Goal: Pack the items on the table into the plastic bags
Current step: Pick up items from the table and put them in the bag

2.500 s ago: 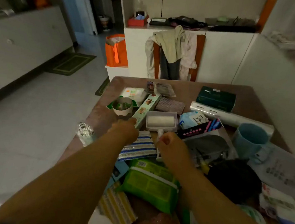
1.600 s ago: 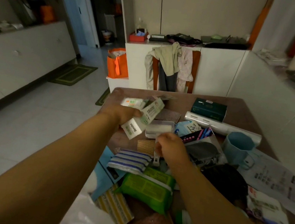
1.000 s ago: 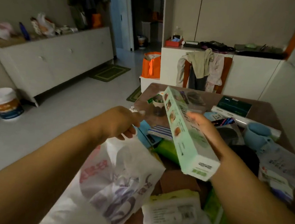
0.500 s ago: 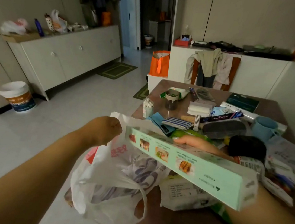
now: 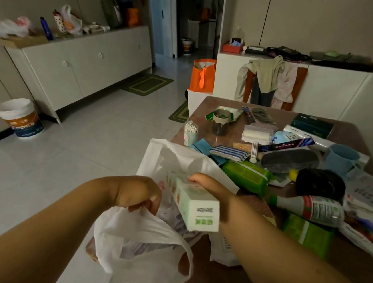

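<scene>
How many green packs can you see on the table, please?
2. One green pack lies just beyond the white plastic bag; another green pack lies at the near edge, below the bottle. Clutter may hide more.

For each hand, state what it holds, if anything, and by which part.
Left hand grips the white plastic bag at its mouth edge. Right hand holds the long green box around its near end.

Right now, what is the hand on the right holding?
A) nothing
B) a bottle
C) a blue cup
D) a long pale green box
D: the right hand grips the long pale green box, tipping its far end into the white plastic bag that the left hand holds open.
</scene>
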